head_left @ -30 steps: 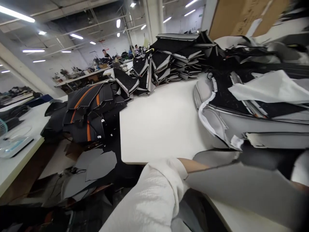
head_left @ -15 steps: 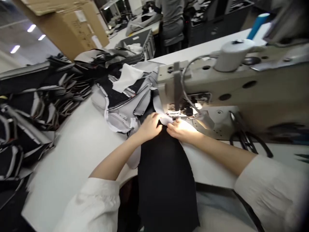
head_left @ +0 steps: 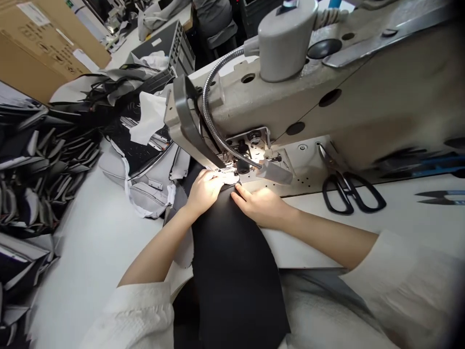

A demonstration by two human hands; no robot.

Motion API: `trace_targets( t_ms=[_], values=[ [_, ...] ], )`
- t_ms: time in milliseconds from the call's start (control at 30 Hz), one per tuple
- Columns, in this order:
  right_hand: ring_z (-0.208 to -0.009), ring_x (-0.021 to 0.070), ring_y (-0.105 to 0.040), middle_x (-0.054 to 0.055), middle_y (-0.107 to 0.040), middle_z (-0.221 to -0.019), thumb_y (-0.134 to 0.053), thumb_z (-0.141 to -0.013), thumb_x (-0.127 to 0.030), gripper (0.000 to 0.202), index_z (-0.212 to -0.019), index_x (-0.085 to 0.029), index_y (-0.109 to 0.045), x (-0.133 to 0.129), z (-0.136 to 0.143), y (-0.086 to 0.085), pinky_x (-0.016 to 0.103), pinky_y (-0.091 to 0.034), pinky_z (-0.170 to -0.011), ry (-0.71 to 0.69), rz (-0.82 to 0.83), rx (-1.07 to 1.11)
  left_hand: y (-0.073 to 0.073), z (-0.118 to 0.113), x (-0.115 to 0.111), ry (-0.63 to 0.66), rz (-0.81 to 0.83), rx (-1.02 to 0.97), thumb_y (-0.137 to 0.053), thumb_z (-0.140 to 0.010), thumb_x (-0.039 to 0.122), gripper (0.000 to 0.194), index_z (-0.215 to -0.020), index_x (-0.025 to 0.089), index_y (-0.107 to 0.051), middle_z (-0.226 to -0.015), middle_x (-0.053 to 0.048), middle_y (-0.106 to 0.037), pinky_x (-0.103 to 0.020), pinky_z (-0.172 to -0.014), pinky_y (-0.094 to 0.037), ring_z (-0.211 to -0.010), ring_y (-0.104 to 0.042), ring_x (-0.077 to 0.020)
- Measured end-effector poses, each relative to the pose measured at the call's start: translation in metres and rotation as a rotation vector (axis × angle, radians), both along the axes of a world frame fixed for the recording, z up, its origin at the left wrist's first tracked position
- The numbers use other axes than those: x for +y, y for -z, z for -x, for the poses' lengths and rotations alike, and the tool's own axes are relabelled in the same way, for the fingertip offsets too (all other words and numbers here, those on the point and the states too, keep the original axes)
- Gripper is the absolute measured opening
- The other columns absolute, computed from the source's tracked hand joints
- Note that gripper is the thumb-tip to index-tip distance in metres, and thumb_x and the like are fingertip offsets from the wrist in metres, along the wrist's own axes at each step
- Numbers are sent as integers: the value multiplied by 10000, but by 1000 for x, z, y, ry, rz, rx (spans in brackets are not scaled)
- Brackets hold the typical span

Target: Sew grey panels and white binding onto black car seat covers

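Observation:
A long black fabric piece [head_left: 238,271] runs from my lap up to the needle area of a sewing machine [head_left: 308,106]. My left hand [head_left: 204,194] is closed on the fabric's upper edge, left of the presser foot, its fingertips bright under the lamp. On the other side, my right hand [head_left: 263,206] lies over the fabric with fingers stretched out, the tips touching its edge just in front of the foot. A small pale strip [head_left: 229,178] shows between the hands at the foot. Grey-and-black sewn pieces [head_left: 148,169] lie left of the machine.
Black-handled scissors [head_left: 345,191] lie right of the needle, with blue-handled snips [head_left: 439,198] beyond. Stacked dark pieces [head_left: 43,169] line the left. A cardboard box [head_left: 47,48], a grey crate [head_left: 178,53] and a person [head_left: 216,24] are behind.
The view has moved closer and turned toward the machine. My right hand has gone from pinching the pale piece to lying with fingers extended on the black fabric. The pale piece shows less.

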State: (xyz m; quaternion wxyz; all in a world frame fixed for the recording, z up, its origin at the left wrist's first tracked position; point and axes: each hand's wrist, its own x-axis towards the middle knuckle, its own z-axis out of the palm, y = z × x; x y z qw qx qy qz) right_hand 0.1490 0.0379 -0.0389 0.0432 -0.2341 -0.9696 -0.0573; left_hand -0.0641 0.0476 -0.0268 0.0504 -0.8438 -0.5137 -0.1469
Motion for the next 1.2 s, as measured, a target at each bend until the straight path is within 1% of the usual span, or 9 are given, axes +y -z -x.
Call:
trace_targets(
  t_ms=[133,200,333,467,600,667,867,1100,1200],
  values=[
    [-630,181,-579,287,-426,-1337,-365,-817,-53,504,-1311,-24,-463,2,8,-5,283,-227,-442,40,26,-3,-2,-3,4,158,-3,134,-437,-902,158,281,-1034,196,-683,-1035,-50,-694,-359,-920,-449,-985,-605,-195],
    [-605,183,-575,314,-398,-1343,-382,-807,-61,542,-1347,-17,-414,3,10,-5,281,-238,-444,45,30,-9,-2,-7,5,189,-30,176,-442,-887,133,294,-1074,172,-666,-1076,-68,-687,-356,-917,-446,-1024,-606,-205],
    [-571,203,-577,344,-366,-1346,-386,-817,-93,592,-1404,-39,-327,3,13,-3,287,-252,-439,39,20,-33,0,-15,4,148,-69,212,-415,-897,124,293,-1022,139,-679,-1061,-95,-691,-359,-911,-445,-1036,-611,-215],
    [-572,196,-578,340,-405,-1318,-361,-827,-59,554,-1380,-59,-376,2,11,-1,285,-268,-458,45,30,-34,1,-17,3,102,-28,189,-406,-908,128,301,-1021,163,-683,-1017,-74,-704,-346,-889,-454,-1035,-611,-205],
    [-584,186,-574,342,-402,-1320,-439,-807,-96,556,-1362,-66,-404,4,9,-2,273,-283,-475,26,66,0,1,-17,5,66,5,134,-414,-908,140,299,-1014,199,-688,-1026,-49,-701,-369,-926,-443,-1042,-601,-206],
    [-590,190,-575,346,-396,-1323,-469,-798,-121,566,-1357,-66,-403,4,9,-3,271,-291,-477,26,66,2,2,-17,6,54,0,96,-409,-910,139,301,-1007,195,-688,-1025,-46,-700,-379,-952,-433,-1052,-592,-207],
    [-568,194,-570,352,-403,-1311,-413,-813,-98,491,-1300,-49,-449,1,14,-2,281,-291,-468,59,61,7,6,-18,7,82,28,53,-389,-911,128,309,-1016,150,-679,-991,-63,-705,-382,-946,-459,-1034,-593,-211],
    [-584,193,-580,372,-408,-1290,-392,-827,-72,477,-1292,10,-457,-1,18,-2,291,-338,-481,62,89,47,3,-23,3,133,41,126,-367,-907,123,333,-1053,174,-662,-1022,-54,-692,-402,-989,-446,-1071,-574,-207],
    [-627,213,-594,375,-464,-1232,-325,-854,-25,442,-1259,47,-485,-7,19,-4,300,-350,-491,81,49,55,2,-27,-1,146,15,203,-383,-898,119,313,-1037,156,-661,-1016,-71,-685,-419,-984,-440,-1044,-575,-230]
  ],
)
